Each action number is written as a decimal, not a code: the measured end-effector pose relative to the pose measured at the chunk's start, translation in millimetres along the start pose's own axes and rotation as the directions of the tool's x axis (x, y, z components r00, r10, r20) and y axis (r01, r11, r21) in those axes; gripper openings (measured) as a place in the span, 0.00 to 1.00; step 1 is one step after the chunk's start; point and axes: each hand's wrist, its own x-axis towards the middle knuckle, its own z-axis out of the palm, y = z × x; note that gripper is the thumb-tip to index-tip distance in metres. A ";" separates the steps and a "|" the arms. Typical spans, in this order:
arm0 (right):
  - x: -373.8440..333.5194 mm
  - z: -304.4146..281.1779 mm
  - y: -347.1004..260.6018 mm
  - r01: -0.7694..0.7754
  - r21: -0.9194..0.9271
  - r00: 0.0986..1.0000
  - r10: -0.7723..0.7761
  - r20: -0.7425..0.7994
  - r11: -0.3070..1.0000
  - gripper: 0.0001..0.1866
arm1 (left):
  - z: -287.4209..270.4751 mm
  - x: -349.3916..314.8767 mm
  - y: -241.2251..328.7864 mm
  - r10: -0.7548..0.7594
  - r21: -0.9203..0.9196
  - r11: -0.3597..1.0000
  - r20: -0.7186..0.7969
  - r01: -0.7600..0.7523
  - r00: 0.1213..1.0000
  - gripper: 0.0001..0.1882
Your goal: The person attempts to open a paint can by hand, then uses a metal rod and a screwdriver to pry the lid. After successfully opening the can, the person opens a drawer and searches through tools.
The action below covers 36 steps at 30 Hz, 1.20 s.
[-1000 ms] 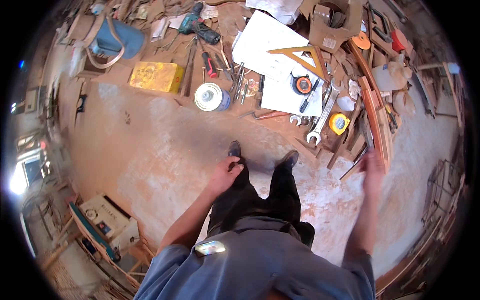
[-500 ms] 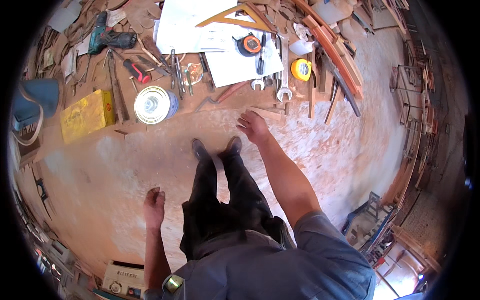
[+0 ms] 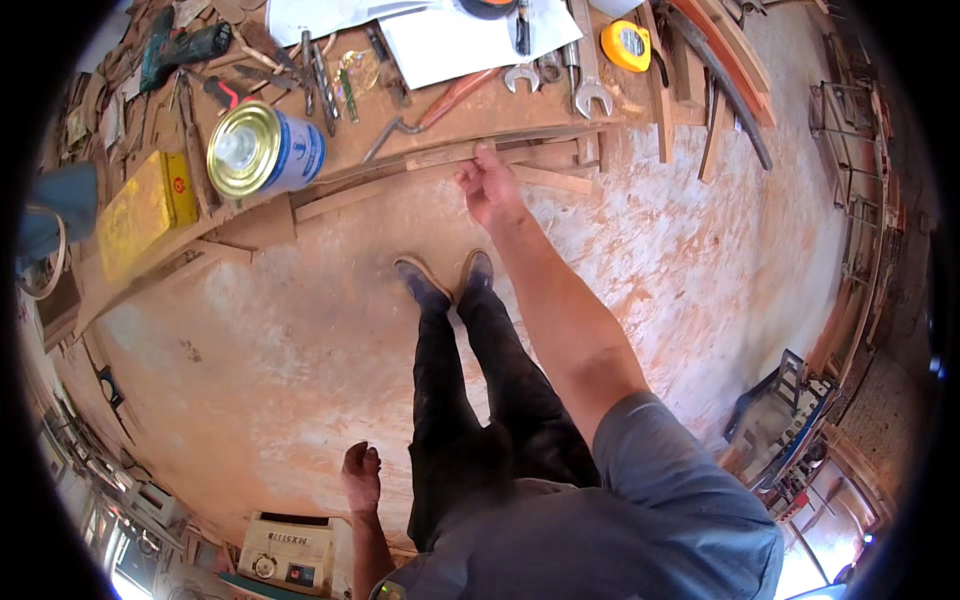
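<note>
My right hand is at the front edge of a cluttered wooden workbench, fingers curled. Its fingertips meet a pale wooden strip just under the edge; what lies between them, if anything, is hidden. Close by, another wooden strip juts out below the top. A bent metal tool with a brown handle lies just beyond this hand. Low beside my legs hangs my left hand, loosely bent, thumb apart from the fingers, with nothing seen in it.
On the bench are a round tin, a yellow box, a drill, wrenches, a yellow tape measure and white paper. Wooden lengths overhang at right. A cream-coloured machine stands behind left.
My view has shifted, so the bench sits higher and more of its underside shows. My right hand has reached the bench edge. My left hand still hangs low, closer to my legs.
</note>
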 end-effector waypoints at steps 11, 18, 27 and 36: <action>-107.9 -72.7 26.5 0.000 -0.041 0.994 -0.005 -0.106 0.999 0.02 | -26.0 -4.1 -55.3 0.034 -0.104 0.994 0.029 -0.031 0.999 0.18; -174.3 -125.2 40.7 -0.017 -0.057 0.992 0.009 -0.123 0.998 0.03 | -60.7 22.2 -81.1 0.095 -0.047 0.995 0.058 -0.093 0.994 0.16; -229.5 -139.9 60.6 -0.039 -0.026 0.980 0.034 -0.195 0.999 0.05 | -71.0 24.5 -82.3 0.045 -0.082 0.996 0.105 -0.036 0.993 0.15; -223.8 -157.6 59.9 -0.066 0.005 0.993 0.066 -0.098 0.998 0.10 | -67.2 39.0 -76.7 0.020 -0.042 0.999 0.082 -0.016 0.996 0.15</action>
